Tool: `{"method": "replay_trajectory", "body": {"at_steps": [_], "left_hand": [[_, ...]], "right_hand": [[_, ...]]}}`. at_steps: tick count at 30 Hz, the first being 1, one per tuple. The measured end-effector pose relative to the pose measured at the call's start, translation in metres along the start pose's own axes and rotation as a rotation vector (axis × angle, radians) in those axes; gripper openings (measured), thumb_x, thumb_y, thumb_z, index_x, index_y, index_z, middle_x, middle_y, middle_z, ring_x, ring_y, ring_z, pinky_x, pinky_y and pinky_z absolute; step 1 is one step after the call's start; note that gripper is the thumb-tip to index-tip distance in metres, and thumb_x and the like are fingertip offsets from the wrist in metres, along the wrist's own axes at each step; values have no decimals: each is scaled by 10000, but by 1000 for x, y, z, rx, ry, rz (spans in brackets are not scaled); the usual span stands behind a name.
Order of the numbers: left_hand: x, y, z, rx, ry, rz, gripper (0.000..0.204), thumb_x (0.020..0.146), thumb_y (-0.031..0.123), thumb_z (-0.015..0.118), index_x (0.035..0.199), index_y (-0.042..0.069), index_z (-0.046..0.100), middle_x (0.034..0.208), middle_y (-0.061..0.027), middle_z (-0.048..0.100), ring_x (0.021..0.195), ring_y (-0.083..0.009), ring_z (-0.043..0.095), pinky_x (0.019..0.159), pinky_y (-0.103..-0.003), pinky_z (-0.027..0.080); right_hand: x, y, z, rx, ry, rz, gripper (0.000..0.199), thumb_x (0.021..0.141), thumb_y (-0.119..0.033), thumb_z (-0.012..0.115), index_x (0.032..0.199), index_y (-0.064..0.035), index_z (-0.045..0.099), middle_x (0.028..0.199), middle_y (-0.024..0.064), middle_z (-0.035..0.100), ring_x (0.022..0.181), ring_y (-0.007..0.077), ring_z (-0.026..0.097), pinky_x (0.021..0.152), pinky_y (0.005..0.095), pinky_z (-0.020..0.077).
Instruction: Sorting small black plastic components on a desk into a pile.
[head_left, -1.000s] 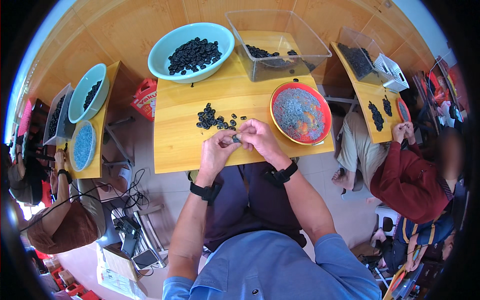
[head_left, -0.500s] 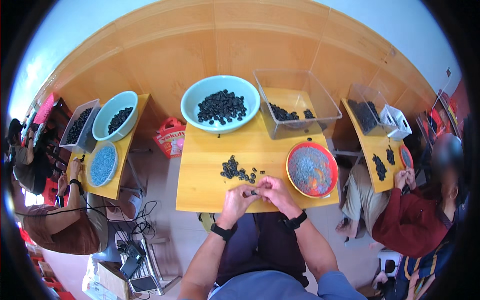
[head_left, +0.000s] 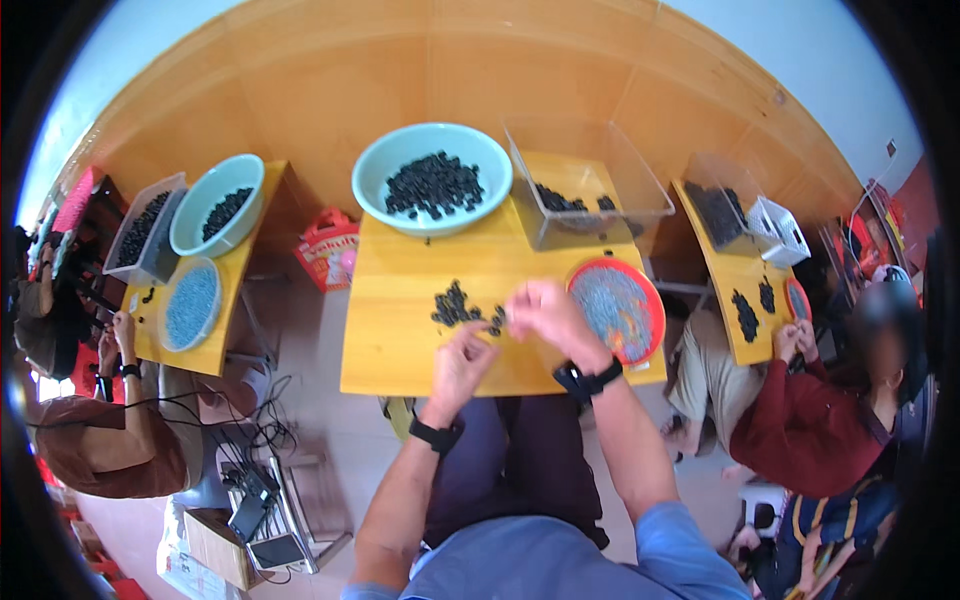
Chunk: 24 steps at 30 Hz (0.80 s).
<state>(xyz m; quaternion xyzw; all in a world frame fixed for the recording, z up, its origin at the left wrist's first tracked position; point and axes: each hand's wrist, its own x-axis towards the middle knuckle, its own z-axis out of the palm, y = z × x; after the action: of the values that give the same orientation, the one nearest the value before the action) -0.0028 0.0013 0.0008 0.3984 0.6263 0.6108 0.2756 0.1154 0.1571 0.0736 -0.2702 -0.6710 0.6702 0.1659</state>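
My left hand (head_left: 464,368) is raised over the yellow table's front edge, thumb and fingers pinched together; what they hold, if anything, is too small to make out. My right hand (head_left: 546,318), smeared by motion, is above the table farther forward, its fingers curled. Its fingertips are nearest a few loose black pieces (head_left: 496,322). Just left of these lies a small pile of black oval pieces (head_left: 454,305). To the right of my right hand stands a red bowl (head_left: 658,318) holding many small grey-blue bits.
Behind the pile stand a light-blue basin (head_left: 362,180) of black pieces and a clear plastic box (head_left: 650,200) with more. A co-worker (head_left: 110,440) sits at a table on the left, another (head_left: 815,440) on the right. Cables (head_left: 270,420) hang at the left.
My hands, together on a small black piece before, have come apart. The right has gone forward toward the pieces; the left stays lower. The whole view has shifted slightly.
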Motion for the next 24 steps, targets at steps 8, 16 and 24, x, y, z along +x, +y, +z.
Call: {"method": "replay_trajectory", "body": {"at_steps": [8,16,24], "left_hand": [[4,-4,2,-222,169,-84,181,929,51,639,1081,-45,662,804,-35,683,708,-69,610,649,-227,500],[-2,0,6,-149,137,-109,155,930,67,658,1032,-44,697,831,-42,700,718,-67,610,662,-222,501],[1,-6,1,-169,115,-122,146,936,50,665,1049,-36,694,866,-30,701,760,-67,612,703,-211,496]], "right_hand": [[30,-25,-7,-316,241,-206,122,871,-32,615,961,16,682,766,112,714,725,213,715,659,339,555],[1,35,8,-1040,368,-340,101,783,-54,647,850,20,665,842,234,676,755,410,669,710,500,539],[0,43,20,-1150,362,-243,120,793,-68,602,785,32,669,792,243,677,764,405,676,724,500,537]]}}
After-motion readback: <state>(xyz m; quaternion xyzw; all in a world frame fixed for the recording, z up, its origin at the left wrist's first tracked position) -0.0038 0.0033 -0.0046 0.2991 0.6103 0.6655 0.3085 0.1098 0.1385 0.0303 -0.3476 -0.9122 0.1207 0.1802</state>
